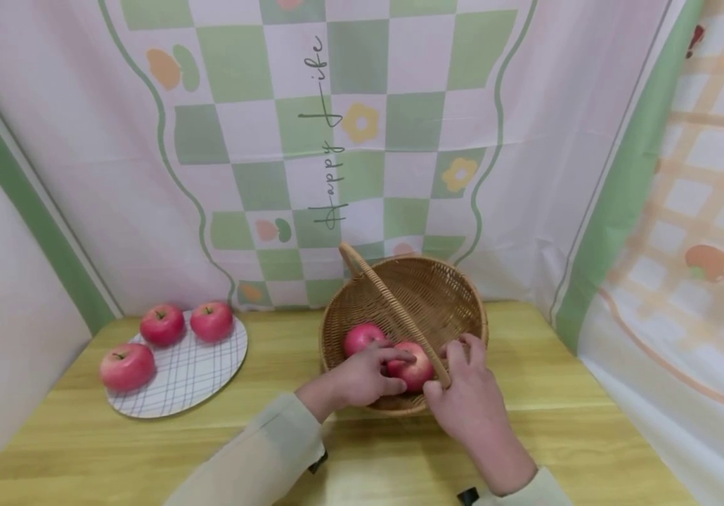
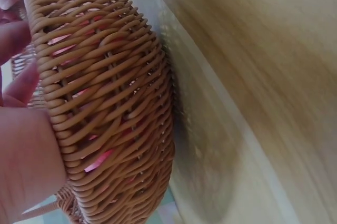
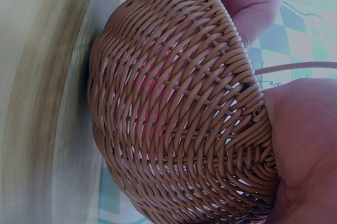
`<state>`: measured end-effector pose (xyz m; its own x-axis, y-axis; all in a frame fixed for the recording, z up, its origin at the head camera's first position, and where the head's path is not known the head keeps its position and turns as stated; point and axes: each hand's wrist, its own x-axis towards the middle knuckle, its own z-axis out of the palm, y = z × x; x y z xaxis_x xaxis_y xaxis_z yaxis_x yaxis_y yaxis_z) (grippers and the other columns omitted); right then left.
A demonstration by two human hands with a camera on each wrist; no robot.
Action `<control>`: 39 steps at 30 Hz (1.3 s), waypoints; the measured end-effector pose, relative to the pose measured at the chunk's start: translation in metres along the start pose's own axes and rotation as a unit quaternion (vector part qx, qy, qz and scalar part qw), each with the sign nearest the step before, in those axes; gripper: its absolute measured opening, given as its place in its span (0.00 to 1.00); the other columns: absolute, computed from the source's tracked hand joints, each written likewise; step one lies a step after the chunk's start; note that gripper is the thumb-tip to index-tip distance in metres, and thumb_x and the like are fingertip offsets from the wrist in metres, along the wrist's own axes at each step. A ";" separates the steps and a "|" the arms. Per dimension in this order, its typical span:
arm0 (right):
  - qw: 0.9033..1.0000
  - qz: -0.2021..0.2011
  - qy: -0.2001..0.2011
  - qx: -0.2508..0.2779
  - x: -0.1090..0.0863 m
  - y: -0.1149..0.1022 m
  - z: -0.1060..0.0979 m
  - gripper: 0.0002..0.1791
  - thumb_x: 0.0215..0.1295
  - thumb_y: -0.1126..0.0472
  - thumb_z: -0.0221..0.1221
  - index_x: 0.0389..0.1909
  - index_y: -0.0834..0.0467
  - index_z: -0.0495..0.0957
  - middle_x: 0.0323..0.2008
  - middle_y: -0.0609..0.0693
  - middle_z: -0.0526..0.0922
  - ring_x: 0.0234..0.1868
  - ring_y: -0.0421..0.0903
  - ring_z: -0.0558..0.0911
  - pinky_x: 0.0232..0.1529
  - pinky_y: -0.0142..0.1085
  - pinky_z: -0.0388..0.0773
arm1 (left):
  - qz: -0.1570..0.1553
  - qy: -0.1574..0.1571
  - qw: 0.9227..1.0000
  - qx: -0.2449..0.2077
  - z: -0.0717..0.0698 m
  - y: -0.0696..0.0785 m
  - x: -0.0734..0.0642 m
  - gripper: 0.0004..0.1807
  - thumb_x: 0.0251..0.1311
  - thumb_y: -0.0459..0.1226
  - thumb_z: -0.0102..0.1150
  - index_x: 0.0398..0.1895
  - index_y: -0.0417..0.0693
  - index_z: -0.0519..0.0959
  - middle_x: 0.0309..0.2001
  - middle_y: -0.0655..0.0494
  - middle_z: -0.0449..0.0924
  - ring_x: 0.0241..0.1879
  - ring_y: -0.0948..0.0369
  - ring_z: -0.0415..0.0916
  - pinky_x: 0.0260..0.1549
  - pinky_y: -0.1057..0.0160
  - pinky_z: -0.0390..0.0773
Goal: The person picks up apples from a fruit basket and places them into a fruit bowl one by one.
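Observation:
A brown wicker basket (image 1: 444, 292) with an arched handle (image 1: 395, 303) stands on the table against the back cloth. Inside it lie two red apples, one farther back (image 1: 362, 338) and one nearer (image 1: 422, 370). My left hand (image 1: 365, 372) reaches over the near rim and holds the nearer apple, fingers over its top and thumb on the near side. At the basket's right side, my right hand (image 1: 472, 400) grips the rim by the handle's base. Through the weave in both wrist views, only patches of red show.
To the left, a round white plate (image 1: 194, 376) with a grid pattern bears three red apples (image 1: 162, 325). The wooden table (image 1: 526, 379) extends around the basket. Patterned cloths hang behind (image 1: 362, 63) and at the right (image 1: 703, 211).

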<state>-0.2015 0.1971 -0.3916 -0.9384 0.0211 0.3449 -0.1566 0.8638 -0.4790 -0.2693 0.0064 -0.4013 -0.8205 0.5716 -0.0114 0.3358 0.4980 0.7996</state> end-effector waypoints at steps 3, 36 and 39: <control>1.000 -0.003 0.007 -0.002 0.000 0.000 0.000 0.23 0.49 0.64 0.61 0.49 0.61 0.70 0.65 0.67 0.56 0.28 0.61 0.75 0.26 0.47 0.76 | 0.012 0.000 1.000 -0.022 0.000 -0.001 0.003 0.18 0.64 0.40 0.66 0.57 0.58 0.82 0.72 0.48 0.62 0.71 0.49 0.56 0.67 0.44 0.57; 1.000 -0.015 0.018 0.000 -0.001 0.000 0.001 0.21 0.49 0.64 0.62 0.47 0.62 0.71 0.65 0.68 0.57 0.29 0.62 0.75 0.25 0.47 0.75 | 0.020 -0.030 0.999 -0.026 0.002 -0.005 0.015 0.35 0.48 0.39 0.79 0.60 0.69 0.73 0.53 0.66 0.74 0.51 0.63 0.72 0.52 0.58 0.73; 1.000 -0.010 0.010 0.002 -0.001 -0.001 0.000 0.22 0.50 0.63 0.62 0.48 0.62 0.71 0.66 0.69 0.56 0.31 0.63 0.76 0.27 0.50 0.76 | 0.026 -0.030 0.999 0.006 0.002 -0.004 0.014 0.38 0.49 0.39 0.79 0.65 0.69 0.73 0.58 0.66 0.72 0.55 0.63 0.69 0.54 0.57 0.72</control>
<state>-0.2002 0.1961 -0.3918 -0.9288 0.0150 0.3704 -0.1756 0.8622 -0.4752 -0.2812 0.0137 -0.4060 -0.7724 0.6351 -0.0070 0.3830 0.4746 0.7925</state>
